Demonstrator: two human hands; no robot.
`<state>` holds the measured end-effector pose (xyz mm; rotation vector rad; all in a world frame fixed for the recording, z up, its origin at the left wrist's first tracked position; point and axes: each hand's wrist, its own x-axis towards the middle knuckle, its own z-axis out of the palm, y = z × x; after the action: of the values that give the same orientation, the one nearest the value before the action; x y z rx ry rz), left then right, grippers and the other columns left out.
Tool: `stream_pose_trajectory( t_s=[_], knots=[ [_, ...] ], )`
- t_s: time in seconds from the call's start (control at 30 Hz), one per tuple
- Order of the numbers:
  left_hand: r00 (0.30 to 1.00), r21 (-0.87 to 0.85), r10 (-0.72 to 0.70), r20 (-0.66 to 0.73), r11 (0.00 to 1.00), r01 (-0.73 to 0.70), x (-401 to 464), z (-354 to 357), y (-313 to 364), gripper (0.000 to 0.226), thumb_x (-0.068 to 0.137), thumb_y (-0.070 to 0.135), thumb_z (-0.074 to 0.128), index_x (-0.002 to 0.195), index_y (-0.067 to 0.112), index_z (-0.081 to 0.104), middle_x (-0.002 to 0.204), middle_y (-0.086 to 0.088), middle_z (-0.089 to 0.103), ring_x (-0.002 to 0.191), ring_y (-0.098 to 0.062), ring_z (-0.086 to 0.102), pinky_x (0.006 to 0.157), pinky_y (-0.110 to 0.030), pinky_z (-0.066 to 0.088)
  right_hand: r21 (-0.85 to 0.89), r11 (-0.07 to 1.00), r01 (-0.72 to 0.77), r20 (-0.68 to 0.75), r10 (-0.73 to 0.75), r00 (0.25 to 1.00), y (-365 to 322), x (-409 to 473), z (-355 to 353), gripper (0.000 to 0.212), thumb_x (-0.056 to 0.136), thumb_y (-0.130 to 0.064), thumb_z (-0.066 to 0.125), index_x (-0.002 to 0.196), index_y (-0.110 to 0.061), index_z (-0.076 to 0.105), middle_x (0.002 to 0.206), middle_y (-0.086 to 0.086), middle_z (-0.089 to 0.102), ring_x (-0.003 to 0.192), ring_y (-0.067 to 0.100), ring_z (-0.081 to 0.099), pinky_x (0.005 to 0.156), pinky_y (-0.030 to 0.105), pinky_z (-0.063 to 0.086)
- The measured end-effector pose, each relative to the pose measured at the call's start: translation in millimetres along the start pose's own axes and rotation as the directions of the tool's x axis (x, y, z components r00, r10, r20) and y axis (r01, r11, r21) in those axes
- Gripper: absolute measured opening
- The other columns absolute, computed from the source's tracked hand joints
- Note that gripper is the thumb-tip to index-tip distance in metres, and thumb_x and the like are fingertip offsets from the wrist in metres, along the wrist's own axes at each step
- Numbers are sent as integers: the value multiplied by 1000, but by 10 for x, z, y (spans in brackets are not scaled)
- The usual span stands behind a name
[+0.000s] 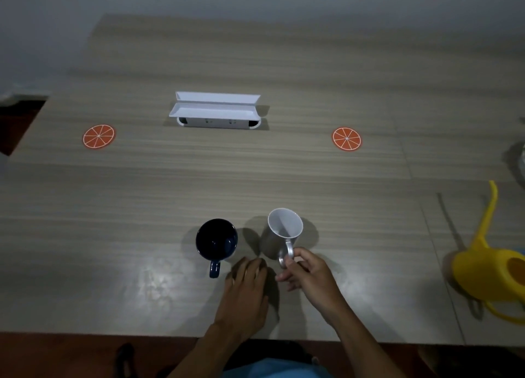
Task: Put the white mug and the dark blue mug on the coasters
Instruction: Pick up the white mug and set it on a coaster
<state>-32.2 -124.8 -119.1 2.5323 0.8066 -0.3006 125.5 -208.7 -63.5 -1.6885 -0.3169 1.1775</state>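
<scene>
Two bare forearms enter from the bottom edge, uncovered from wrist to frame edge, with no sleeve, watch, ring or bracelet visible on either. The left hand [245, 285] and right hand [308, 275] are ungloved. Between the arms, at the lower edge, a patch of bright blue clothing [272, 367] shows, its cut unclear. Dim lighting hides finer detail such as nails.

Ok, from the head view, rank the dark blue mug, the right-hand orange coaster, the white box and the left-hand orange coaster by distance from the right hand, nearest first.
From the right hand:
1. dark blue mug, just to its left.
2. right coaster, ahead, slightly right.
3. white box, ahead-left at the table's middle.
4. left coaster, far left.
</scene>
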Motion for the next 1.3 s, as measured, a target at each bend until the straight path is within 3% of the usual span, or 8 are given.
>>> stream_pose_trajectory(
  t_s=[0.17, 0.33, 0.57, 0.77, 0.9, 1.3],
  knots=[
    [1000, 4, 23, 14, 1000, -23, 246, -31, 98, 71, 92, 31, 52, 155, 19, 22, 166, -3, 19, 155, -29, 8, 122, -50, 21, -11, 997, 76, -39, -77, 996, -78, 15, -254, 12, 98, -17, 60, 100, -15, 71, 82, 15, 77, 84, 26, 77, 68, 37, 58],
    [999, 7, 32, 25, 999, -32, 646, -137, 243, 76, 102, 35, 46, 161, 14, 2, 171, -6, -1, 156, -29, -10, 127, -52, 6, 19, 992, 124, -165, -120, 979, -205, 167, -522, 10, 97, -15, 61, 97, -12, 71, 80, 13, 74, 82, 29, 77, 63, 34, 57],
    [996, -18, 48, -70, 999, -49, 1436, -376, 364, 80, 102, 52, 40, 161, 17, -3, 169, -3, -13, 155, -33, -16, 123, -53, -9, 7, 988, 156, -287, -147, 946, -359, 562, -864, 10, 96, -14, 62, 100, -14, 71, 75, 3, 75, 82, 29, 77, 63, 36, 56],
    [995, -23, 7, -98, 1000, -9, 2269, -442, 419, 90, 96, 65, 39, 161, 19, -2, 171, -6, -7, 155, -36, -11, 122, -67, 0, -1, 986, 166, -351, -156, 923, -449, 986, -1062, 10, 96, -21, 64, 101, -21, 72, 85, 4, 77, 85, 26, 77, 64, 37, 57],
    [994, 35, -38, -105, 998, 42, 2567, -329, 513, 86, 96, 69, 27, 161, 20, -1, 172, -5, -3, 157, -32, -7, 118, -73, 3, -10, 984, 179, -385, -169, 907, -492, 1261, -1164, 10, 96, -21, 63, 101, -21, 71, 88, 5, 77, 85, 25, 76, 64, 37, 56],
    [985, 59, -89, -149, 993, 99, 2663, -185, 497, 91, 94, 75, 23, 162, 18, 1, 171, -5, -5, 157, -25, -7, 120, -69, 0, -30, 957, 288, -486, -266, 832, -752, 1892, -1363, 15, 99, -23, 58, 99, -34, 68, 95, 5, 77, 90, 25, 76, 66, 35, 53]
  ],
)
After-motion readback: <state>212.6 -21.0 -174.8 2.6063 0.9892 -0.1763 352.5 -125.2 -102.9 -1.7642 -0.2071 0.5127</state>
